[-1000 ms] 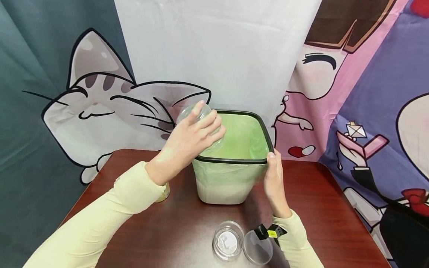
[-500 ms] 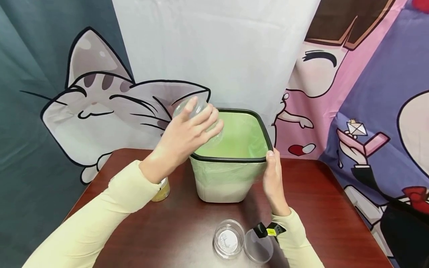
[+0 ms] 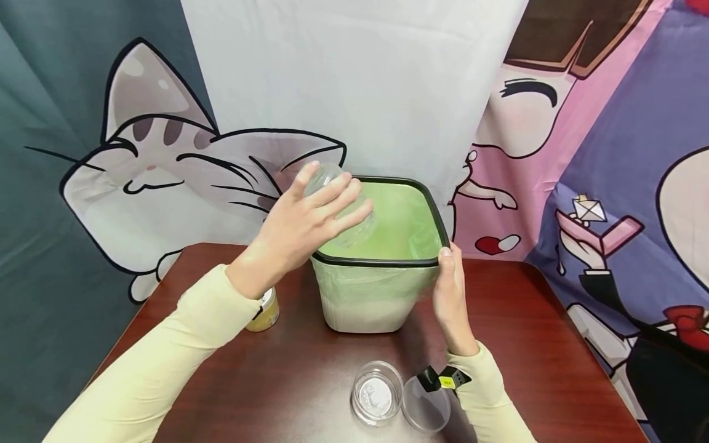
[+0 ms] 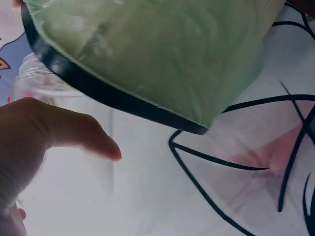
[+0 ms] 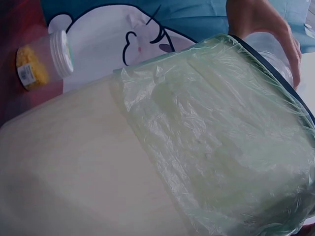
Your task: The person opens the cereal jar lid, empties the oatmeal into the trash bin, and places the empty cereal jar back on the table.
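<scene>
A trash bin (image 3: 362, 307) with a black rim and a pale green liner bag (image 3: 407, 212) stands on the table. Over its left rim, my left hand (image 3: 310, 221) grips a clear plastic jar (image 3: 357, 227), tilted with its lower end inside the bin. The left wrist view shows the thumb lying along the jar (image 4: 74, 172), whose threaded neck is beside the rim; no contents are visible in it. My right hand (image 3: 451, 298) holds the bin's right side, thumb at the rim, with the other fingers mostly hidden behind.
A lidded jar with yellow contents (image 3: 268, 312) stands left of the bin, partly behind my left sleeve. In front are a clear round container (image 3: 376, 394) and a clear disc-shaped lid (image 3: 425, 406), close to my right wrist. A printed cloth (image 3: 354, 92) hangs behind the table.
My left hand has shifted slightly left, and the clear jar has turned a little in its grip. More of the yellow-filled jar shows now. The right hand keeps its hold on the bin.
</scene>
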Demonstrator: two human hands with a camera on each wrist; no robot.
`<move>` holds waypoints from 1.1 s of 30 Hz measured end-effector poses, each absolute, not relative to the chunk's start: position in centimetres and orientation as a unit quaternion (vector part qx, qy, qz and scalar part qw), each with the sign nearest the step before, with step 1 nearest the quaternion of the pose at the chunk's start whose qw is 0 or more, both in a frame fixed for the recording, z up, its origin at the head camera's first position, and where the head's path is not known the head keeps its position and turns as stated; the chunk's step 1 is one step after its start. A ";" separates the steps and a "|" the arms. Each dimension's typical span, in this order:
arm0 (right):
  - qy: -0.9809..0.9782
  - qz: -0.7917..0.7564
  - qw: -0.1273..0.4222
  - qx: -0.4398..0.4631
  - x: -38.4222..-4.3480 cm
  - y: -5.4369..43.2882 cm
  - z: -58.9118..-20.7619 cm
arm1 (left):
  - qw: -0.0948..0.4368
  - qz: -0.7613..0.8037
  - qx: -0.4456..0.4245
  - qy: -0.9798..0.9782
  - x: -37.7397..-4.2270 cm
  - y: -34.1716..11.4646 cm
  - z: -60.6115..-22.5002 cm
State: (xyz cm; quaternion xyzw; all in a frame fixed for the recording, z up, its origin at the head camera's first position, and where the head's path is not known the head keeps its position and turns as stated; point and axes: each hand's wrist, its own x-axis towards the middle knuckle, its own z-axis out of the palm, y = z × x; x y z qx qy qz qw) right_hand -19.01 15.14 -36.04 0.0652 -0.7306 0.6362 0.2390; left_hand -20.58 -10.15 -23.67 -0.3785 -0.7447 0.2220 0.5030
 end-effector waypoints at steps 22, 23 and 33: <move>-0.740 0.627 0.237 0.057 -18.9 15.2 -35.6 | 0.518 0.305 -0.398 -0.693 -20.5 -8.8 -22.9; -0.740 0.628 0.235 0.054 -18.9 15.3 -35.6 | 0.514 0.301 -0.394 -0.700 -20.5 -8.9 -22.9; -0.746 0.625 0.225 0.055 -19.2 15.5 -35.5 | 0.498 0.257 -0.377 -0.737 -21.1 -9.8 -23.6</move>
